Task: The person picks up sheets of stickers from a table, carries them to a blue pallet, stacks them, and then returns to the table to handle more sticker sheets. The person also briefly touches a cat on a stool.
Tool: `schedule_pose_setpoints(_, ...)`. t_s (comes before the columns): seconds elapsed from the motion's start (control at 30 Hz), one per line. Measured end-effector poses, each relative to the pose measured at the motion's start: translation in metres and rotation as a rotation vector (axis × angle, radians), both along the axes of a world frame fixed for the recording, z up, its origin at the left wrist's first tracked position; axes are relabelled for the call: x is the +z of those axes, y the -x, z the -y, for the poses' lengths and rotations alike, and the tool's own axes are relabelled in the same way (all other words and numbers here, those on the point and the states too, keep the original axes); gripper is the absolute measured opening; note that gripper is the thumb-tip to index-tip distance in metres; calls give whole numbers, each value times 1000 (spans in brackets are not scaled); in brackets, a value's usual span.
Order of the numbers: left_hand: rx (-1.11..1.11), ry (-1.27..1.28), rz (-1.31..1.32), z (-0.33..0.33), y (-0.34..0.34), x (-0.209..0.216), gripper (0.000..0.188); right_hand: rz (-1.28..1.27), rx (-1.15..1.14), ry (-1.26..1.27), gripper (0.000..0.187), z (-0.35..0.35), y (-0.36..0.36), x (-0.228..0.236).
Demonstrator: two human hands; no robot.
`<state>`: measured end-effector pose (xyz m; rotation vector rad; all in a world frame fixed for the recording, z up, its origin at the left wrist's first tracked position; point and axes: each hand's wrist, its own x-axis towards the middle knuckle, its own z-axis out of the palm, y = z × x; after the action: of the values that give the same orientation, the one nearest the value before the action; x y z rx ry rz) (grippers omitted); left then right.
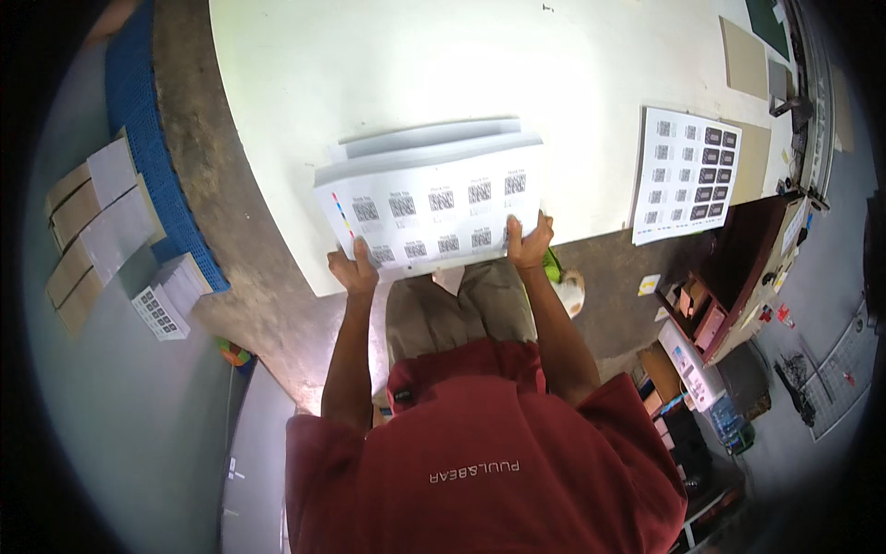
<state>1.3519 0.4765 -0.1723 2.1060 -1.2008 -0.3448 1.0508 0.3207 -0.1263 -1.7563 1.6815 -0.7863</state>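
A thick stack of white printed sheets (420, 222) with rows of square codes lies at the near edge of the white table (305, 65). Its upper sheets are fanned, so the far edges step back unevenly. My left hand (354, 270) grips the near left corner, thumb on top. At the near right corner my right hand (530, 244) holds the same stack, its thumb also on the top sheet. The fingers beneath the stack are hidden on both sides.
To the right, another pile of printed sheets (678, 175) with dark labels rests beside beige boards (744, 57). Paper bundles (111, 203) stand by a blue mesh surface (138, 83) at the left. A wooden cabinet (738, 268) stands at the lower right.
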Motion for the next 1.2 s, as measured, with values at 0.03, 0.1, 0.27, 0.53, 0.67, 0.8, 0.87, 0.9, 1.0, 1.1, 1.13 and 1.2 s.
schedule_pose_setpoints(0.03, 169, 59, -154, -5, 11, -25, 22, 9, -26, 62, 32, 2, 0, -12)
schedule_pose_setpoints(0.1, 168, -220, 146, -11, 13, -3, 24, -156, -99, 9, 31, -23, 5, -20)
schedule_pose_setpoints(0.27, 115, -31, -155, 35, 11, 76, 37, -49, 39, 24, 37, 1, -3, 8)
schedule_pose_setpoints(0.53, 188, -100, 405, 76, 47, 121, 60, -94, 66, 9, 33, 6, 2, 15)
schedule_pose_setpoints(0.67, 317, 46, 261, 88, 58, 102, 60, -85, 18, 3, 39, -3, 0, 8)
schedule_pose_setpoints(0.8, 358, -78, 167, 86, 60, 84, 61, -120, 5, -28, 40, -7, 4, 4)
schedule_pose_setpoints(0.87, 361, -106, 153, 84, 59, 81, 61, -99, 8, -10, 39, -11, 3, 4)
schedule_pose_setpoints(0.9, 349, -92, 169, 83, 59, 78, 62, -88, 19, 14, 38, -13, 5, 4)
schedule_pose_setpoints(1.0, 327, 6, 143, 83, 56, 66, 61, 14, 0, 103, 36, -17, 0, 1)
schedule_pose_setpoints(1.1, 272, -85, 249, 62, 58, 66, 62, -61, 6, 8, 34, -15, 7, -3)
schedule_pose_setpoints(1.13, 243, -130, 311, 63, 53, 68, 63, -119, 9, -37, 34, -8, 8, 5)
schedule_pose_setpoints(1.2, 272, -88, 313, 86, 47, 53, 64, -52, 53, 61, 35, -19, 11, 4)
